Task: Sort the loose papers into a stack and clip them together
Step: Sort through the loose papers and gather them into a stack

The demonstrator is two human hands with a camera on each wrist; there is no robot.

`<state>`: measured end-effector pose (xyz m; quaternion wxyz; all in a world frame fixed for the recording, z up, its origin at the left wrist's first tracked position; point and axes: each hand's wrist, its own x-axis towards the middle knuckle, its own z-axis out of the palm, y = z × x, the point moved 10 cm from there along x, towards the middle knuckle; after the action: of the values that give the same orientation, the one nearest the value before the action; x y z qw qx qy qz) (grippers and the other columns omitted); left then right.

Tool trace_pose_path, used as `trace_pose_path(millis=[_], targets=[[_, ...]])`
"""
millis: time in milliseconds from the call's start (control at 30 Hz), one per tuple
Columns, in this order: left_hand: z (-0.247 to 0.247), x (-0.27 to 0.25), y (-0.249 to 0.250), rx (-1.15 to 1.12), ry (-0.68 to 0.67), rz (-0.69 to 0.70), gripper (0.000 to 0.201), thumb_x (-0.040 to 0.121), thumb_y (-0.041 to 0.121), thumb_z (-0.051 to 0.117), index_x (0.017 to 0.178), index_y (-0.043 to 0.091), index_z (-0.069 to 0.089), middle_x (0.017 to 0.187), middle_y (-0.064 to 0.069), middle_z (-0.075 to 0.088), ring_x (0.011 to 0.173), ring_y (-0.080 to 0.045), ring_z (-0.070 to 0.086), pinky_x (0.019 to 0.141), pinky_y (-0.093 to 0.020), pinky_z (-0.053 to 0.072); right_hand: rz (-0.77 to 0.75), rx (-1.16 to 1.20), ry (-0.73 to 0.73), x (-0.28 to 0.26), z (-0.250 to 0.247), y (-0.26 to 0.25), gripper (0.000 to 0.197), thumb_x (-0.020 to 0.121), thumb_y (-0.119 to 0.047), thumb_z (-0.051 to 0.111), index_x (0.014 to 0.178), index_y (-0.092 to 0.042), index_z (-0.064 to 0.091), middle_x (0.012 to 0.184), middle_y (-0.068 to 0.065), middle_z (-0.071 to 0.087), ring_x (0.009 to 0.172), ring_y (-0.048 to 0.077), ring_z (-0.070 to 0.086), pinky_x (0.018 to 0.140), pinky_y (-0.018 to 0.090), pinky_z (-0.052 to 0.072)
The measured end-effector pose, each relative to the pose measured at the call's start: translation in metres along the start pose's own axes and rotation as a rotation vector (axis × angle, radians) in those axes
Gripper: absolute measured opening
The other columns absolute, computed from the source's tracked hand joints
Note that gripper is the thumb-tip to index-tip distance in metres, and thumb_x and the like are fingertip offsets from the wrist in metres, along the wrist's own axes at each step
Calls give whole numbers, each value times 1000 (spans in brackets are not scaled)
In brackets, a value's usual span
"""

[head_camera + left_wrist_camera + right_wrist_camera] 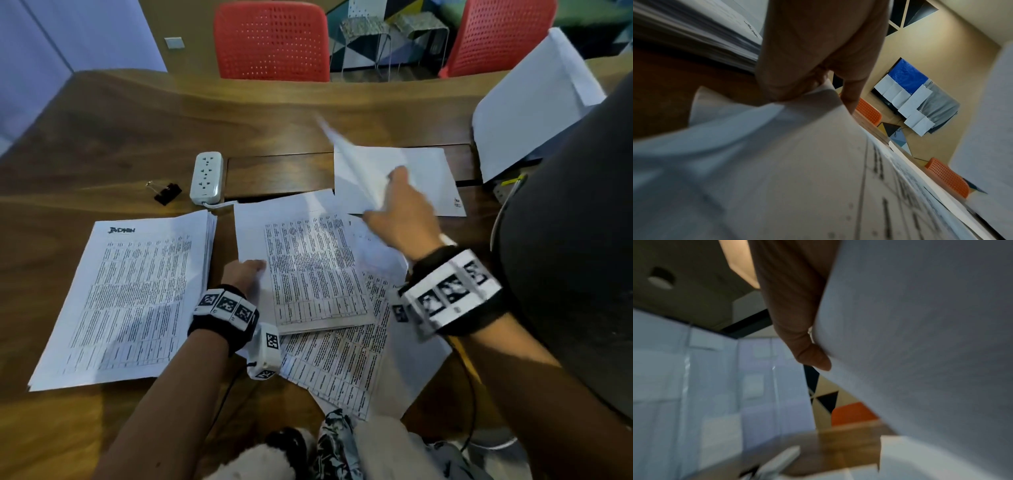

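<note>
A squared stack of printed papers (130,301) lies at the left of the wooden table (102,137). Loose printed sheets (308,274) overlap in the middle. My left hand (245,270) holds the left edge of the top loose sheet (797,146), with the thumb under the paper in the left wrist view. My right hand (399,205) pinches a blank white sheet (356,171) and holds it lifted above another blank sheet (428,178); the right wrist view shows the thumb (809,353) against that paper (920,337). A black binder clip (166,193) lies at the far left.
A white power strip (207,178) sits beside the binder clip, its cable running under the papers. More white paper (534,102) rests at the far right. Two red chairs (272,41) stand behind the table. A dark cable (469,394) runs along the near right edge.
</note>
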<state>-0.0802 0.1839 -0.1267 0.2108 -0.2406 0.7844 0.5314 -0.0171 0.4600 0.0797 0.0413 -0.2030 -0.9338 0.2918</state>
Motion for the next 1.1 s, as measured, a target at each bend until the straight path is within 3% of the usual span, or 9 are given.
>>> trace_pose_path(millis=[167, 300, 400, 467, 567, 633, 733, 833, 1100], targets=[[13, -2, 16, -75, -122, 48, 50, 97, 31, 45, 132, -4, 46, 138, -17, 49, 125, -31, 49, 104, -34, 37, 11, 53, -417, -12, 133, -10, 53, 82, -36, 62, 124, -11, 43, 117, 9, 58, 107, 29, 56, 83, 33, 44], [28, -12, 36, -286, -264, 113, 78, 86, 65, 36, 143, 12, 31, 131, 6, 59, 124, -12, 53, 107, -31, 39, 26, 314, -573, -20, 183, -12, 43, 89, -53, 47, 68, -16, 49, 70, 2, 52, 62, 17, 48, 67, 30, 39], [29, -6, 29, -99, -266, 81, 67, 81, 45, 65, 130, 3, 50, 118, -6, 64, 108, -18, 58, 94, -25, 39, 225, 534, -697, -16, 200, 0, 52, 93, -50, 40, 102, -3, 59, 96, 16, 60, 69, 20, 56, 65, 29, 48], [7, 6, 24, 165, -78, 104, 27, 86, 12, 61, 110, -2, 61, 111, -21, 62, 103, -27, 57, 84, -32, 43, 244, 536, -659, 7, 190, 10, 40, 94, -38, 47, 110, -2, 56, 96, 12, 61, 69, 21, 61, 63, 28, 51], [-10, 15, 30, 373, 24, 134, 24, 89, 8, 52, 109, -3, 60, 104, -17, 64, 111, -36, 57, 88, -34, 45, 104, 151, -344, 67, 142, 30, 22, 89, -18, 53, 91, 2, 62, 92, 21, 64, 86, 30, 63, 77, 35, 50], [-17, 17, 42, 414, 67, 168, 28, 88, 6, 49, 114, -1, 56, 100, -16, 62, 108, -37, 57, 85, -34, 44, 61, -91, -263, 95, 124, 44, 33, 86, -20, 57, 108, 4, 59, 114, 23, 60, 108, 34, 56, 88, 35, 44], [-28, 24, 46, 444, 124, 157, 45, 87, 4, 46, 132, 0, 46, 118, -21, 59, 97, -35, 57, 81, -36, 45, 33, -341, -354, 118, 129, 68, 71, 77, -39, 68, 134, -7, 39, 139, 18, 39, 128, 35, 38, 103, 44, 37], [-34, 31, 39, 462, 147, 81, 47, 87, 8, 47, 133, -4, 44, 131, -24, 53, 116, -40, 53, 92, -40, 46, -79, -522, -383, 128, 139, 74, 86, 71, -48, 70, 138, -10, 31, 145, 18, 30, 131, 37, 32, 106, 48, 33], [-32, 27, 42, 366, 142, 149, 42, 87, 6, 46, 129, 5, 51, 123, -19, 60, 106, -36, 57, 80, -30, 43, -155, -615, -383, 148, 139, 59, 58, 83, -28, 61, 131, -5, 38, 131, 21, 40, 121, 40, 38, 96, 46, 39]])
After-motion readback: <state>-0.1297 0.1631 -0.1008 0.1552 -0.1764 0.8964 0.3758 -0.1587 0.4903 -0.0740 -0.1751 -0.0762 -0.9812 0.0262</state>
